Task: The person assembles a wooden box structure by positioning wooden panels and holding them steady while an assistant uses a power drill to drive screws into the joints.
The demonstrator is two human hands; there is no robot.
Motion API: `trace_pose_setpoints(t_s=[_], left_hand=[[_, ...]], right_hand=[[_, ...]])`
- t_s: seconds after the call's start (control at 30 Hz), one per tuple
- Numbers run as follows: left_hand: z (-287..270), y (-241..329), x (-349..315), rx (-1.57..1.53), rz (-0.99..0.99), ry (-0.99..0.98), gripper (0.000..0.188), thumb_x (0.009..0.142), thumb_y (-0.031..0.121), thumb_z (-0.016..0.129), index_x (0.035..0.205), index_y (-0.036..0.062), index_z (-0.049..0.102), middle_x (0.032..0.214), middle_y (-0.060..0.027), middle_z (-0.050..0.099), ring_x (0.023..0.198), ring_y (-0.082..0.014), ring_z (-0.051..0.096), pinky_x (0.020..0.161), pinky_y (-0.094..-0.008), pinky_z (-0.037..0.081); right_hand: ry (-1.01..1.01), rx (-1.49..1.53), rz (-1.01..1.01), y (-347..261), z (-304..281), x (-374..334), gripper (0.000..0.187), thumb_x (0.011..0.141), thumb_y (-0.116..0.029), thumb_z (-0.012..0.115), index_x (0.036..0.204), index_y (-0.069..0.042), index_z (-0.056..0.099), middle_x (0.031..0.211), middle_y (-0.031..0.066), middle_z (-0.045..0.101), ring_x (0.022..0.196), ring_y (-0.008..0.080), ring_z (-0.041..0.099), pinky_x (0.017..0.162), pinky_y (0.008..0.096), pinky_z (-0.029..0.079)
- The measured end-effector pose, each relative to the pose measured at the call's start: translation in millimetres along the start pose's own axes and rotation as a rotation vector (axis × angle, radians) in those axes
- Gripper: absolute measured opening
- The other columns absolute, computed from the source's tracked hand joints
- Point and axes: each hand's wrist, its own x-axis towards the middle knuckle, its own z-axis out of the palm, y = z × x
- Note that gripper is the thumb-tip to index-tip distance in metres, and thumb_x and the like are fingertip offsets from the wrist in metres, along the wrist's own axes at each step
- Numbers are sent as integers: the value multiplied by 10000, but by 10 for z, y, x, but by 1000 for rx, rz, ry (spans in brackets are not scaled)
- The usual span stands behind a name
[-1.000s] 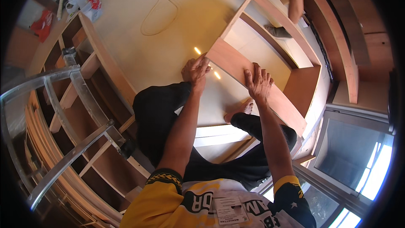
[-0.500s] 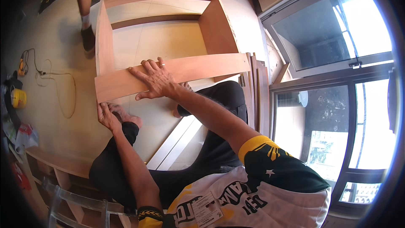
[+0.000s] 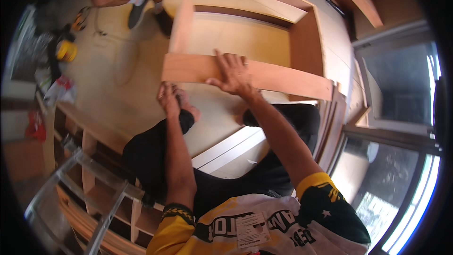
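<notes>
A rectangular wooden frame (image 3: 304, 33) lies on the floor in front of me, with a long, flat wooden board (image 3: 278, 78) across its near side. My right hand (image 3: 233, 74) rests palm down on the board's face, left of its middle, with fingers spread. At the board's near left corner, my left hand (image 3: 168, 98) has its fingers closed against the lower edge. Any small thing inside those fingers is hidden.
A person's legs (image 3: 151, 0) stand beyond the frame's left side. Farther left are a yellow tub (image 3: 66, 51) and a cable. A clear ladder-like frame (image 3: 101, 165) and wooden shelving (image 3: 89, 137) stand lower left. White strips (image 3: 226, 148) lie between my legs; glass windows (image 3: 377, 174) are right.
My view has swung left, so the frame and board sit farther right in the picture. The other person's legs have shifted. Both my hands keep their places on the board.
</notes>
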Motion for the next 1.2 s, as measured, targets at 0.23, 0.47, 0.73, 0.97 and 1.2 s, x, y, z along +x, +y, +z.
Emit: trace_pose_setpoints(t_s=[0.23, 0.47, 0.73, 0.97, 1.2], left_hand=[[145, -8, -78, -112, -93, 86, 285, 1034, 359, 711, 1151, 100, 727, 849, 44, 671, 749, -88, 663, 692, -241, 532], [277, -51, -139, -176, -163, 126, 369, 1053, 448, 659, 1295, 170, 684, 994, 51, 682, 849, -80, 645, 778, -269, 513], [324, 39, -176, -281, -90, 8, 373, 1101, 373, 589, 1421, 183, 607, 1113, 51, 662, 966, -111, 639, 893, -332, 536], [308, -53, -92, -287, -11, 0, 517, 1082, 476, 590, 1479, 145, 573, 1357, -2, 590, 1058, -158, 626, 948, -339, 529], [299, 24, -98, -350, -64, 1, 364, 1118, 260, 561, 1467, 159, 553, 1089, 42, 591, 1077, -162, 631, 1005, -387, 525]], right_hand=[[-29, -46, -1, -80, 72, 64, 908, 966, -763, 468, 1564, -81, 448, 1347, 181, 580, 1272, 371, 517, 1103, 576, 334], [-56, -66, 15, -68, 81, 60, 925, 963, -790, 439, 1578, -98, 421, 1349, 201, 567, 1286, 385, 514, 1120, 602, 319], [-99, -161, -79, -73, 3, 37, 1202, 790, -894, 587, 1625, -64, 345, 1359, 206, 542, 1274, 381, 507, 1094, 589, 335], [-114, -118, -52, -149, -77, 48, 1267, 687, -737, 824, 1632, -57, 324, 1379, 199, 535, 1299, 384, 499, 1106, 583, 336], [-128, -129, -23, -170, -84, 66, 1256, 678, -719, 839, 1635, -83, 331, 1387, 180, 540, 1301, 366, 502, 1110, 579, 336]])
